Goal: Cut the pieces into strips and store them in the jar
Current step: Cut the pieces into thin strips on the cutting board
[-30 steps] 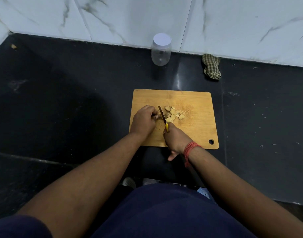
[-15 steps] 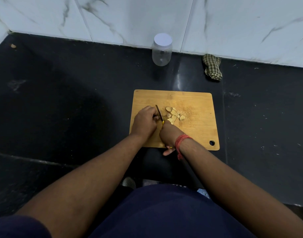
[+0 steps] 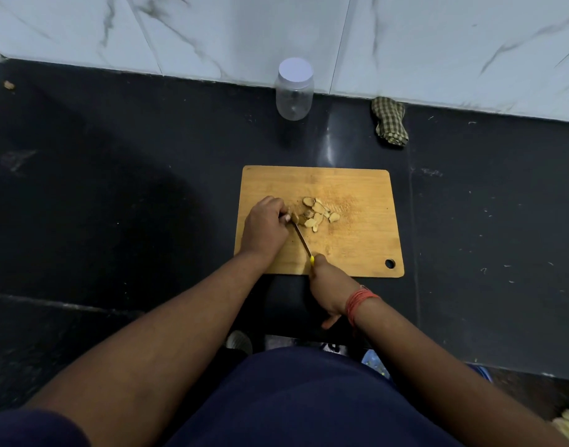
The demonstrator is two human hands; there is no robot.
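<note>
Since a second ago: right hand (image 3: 330, 287) drawn back toward the body, now over the near edge of the cutting board (image 3: 357, 240); knife (image 3: 302, 238) swung from roughly upright beside the pile to a slant, tip up-left against the left fingertips, yellow handle end down-right at the right hand

Left hand (image 3: 266, 225): on the left part of the board, fingers curled, pinching one brownish piece (image 3: 295, 217) at the fingertips; blade tip touching or just beside that piece, exact contact too small to tell

Right hand: fingers wrapped round the yellow knife handle, only a short yellow stub showing above the knuckles; red thread band (image 3: 360, 303) on the wrist

Pieces (image 3: 318, 214): small loose heap of pale tan slices near the middle of the board, just right of the left hand, apart from the held piece; none in strip form that can be made out

Jar (image 3: 294, 90): clear, white lid on, upright at the back of the dark surface (image 3: 115, 195) against the marble wall (image 3: 438, 43), well apart from the board; looks empty, contents hard to judge

Checked cloth (image 3: 390, 121): bunched, to the right of the jar, at the foot of the wall

Board: wooden, hanging hole at near right corner, lying flat on the surface
</note>
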